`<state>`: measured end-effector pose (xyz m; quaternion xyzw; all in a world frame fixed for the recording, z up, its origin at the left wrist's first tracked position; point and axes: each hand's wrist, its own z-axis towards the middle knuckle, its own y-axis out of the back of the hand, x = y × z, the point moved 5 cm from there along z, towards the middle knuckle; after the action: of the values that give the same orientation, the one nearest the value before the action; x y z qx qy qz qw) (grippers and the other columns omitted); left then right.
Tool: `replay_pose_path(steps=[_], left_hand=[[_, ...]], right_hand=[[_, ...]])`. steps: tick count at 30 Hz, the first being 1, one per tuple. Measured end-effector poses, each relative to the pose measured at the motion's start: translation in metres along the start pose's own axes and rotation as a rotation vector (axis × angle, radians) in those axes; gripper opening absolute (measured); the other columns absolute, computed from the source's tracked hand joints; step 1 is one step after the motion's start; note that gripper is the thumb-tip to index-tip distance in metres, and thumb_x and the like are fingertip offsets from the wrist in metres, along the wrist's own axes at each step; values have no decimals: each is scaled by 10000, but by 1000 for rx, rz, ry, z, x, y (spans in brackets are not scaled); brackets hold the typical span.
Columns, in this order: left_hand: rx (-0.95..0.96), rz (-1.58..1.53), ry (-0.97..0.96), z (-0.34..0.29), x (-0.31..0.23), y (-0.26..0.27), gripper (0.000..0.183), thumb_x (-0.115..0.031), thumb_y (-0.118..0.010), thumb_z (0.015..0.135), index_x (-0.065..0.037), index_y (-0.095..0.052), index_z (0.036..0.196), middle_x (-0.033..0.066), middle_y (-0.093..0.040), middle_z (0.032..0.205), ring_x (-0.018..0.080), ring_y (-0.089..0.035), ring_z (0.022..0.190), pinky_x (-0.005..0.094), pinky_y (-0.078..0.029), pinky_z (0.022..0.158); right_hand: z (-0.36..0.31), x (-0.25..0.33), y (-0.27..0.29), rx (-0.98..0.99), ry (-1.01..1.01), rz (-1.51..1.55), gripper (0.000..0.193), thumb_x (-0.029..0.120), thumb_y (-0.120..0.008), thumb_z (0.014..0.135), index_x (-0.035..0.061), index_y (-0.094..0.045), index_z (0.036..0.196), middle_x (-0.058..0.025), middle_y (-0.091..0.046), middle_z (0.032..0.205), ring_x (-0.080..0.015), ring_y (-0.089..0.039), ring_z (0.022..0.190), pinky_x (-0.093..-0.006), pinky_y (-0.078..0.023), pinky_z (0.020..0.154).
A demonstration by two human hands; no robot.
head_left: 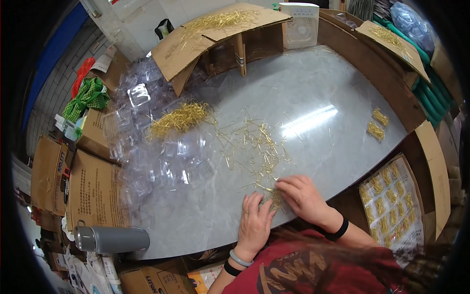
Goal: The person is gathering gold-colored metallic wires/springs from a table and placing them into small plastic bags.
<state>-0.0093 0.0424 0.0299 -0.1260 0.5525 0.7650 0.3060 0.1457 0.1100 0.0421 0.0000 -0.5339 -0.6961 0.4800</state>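
At the table's near edge, my left hand (255, 221) curls beside a small bundle of thin gold wire hooks (276, 200), its fingers and thumb against it. My right hand (304, 198) is just across the bundle, thumb and fingertips pinched together at the ends of a few gold hooks. Part of the bundle is hidden between the hands. Beyond them, a loose scatter of gold wire hooks (262, 147) lies on the grey table (205, 220). A thicker heap of gold hooks (178, 119) rests on clear plastic packs (142, 166) at the left.
A grey bottle (115, 239) lies on its side at the near left. Two gold bundles (376, 131) sit at the right. Lower right, a box holds several packed bundles (391, 197). A cardboard shelf (220, 29) bears more hooks, with a white fan (299, 27) beside it.
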Motion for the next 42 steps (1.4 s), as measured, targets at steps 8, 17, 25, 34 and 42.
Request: replay_pose_path(steps=[8,17,25,34,42], left_hand=[[58,77,-99,-2,0,1,262,-86,-627,922,-46,-624,1181,119,-571,1236,362,-477,1279,574,-334,1135],[125,48,-92,-2,-6,3,557,-336,-720,882,-14,-497,1277,178,-459,1346,361,-407,1343,599,-259,1170],[62,10,-90,-2,-3,3,833,-358,-808,799,-17,-374,1423,189,-437,1347,417,-388,1341,590,-270,1161],[112,126,-77,-5,-5,-1,619,-252,-734,869,6,-486,1375,181,-471,1283,403,-407,1299,581,-284,1153],[63,82,-61,-7,-3,-1,584,-255,-719,890,17,-493,1354,177,-467,1286,368,-428,1263,549,-331,1148]], right_hand=[[4,6,7,-21,-60,-43,433,210,-729,866,28,-608,1240,-138,-620,1214,-343,-556,1134,-443,-435,979],[-8,1,11,-20,-105,-45,409,263,-730,862,53,-622,1195,-117,-618,1206,-321,-553,1131,-445,-409,975],[-4,8,-9,224,248,55,318,105,-687,856,71,-651,1170,-93,-642,1186,-292,-579,1140,-403,-413,1004],[-13,10,24,-4,-63,-111,370,74,-699,771,74,-664,1139,-89,-644,1117,-298,-588,1065,-397,-457,938],[-17,10,-6,-10,-17,169,419,-24,-654,778,54,-640,1190,-96,-652,1170,-309,-602,1036,-388,-507,886]])
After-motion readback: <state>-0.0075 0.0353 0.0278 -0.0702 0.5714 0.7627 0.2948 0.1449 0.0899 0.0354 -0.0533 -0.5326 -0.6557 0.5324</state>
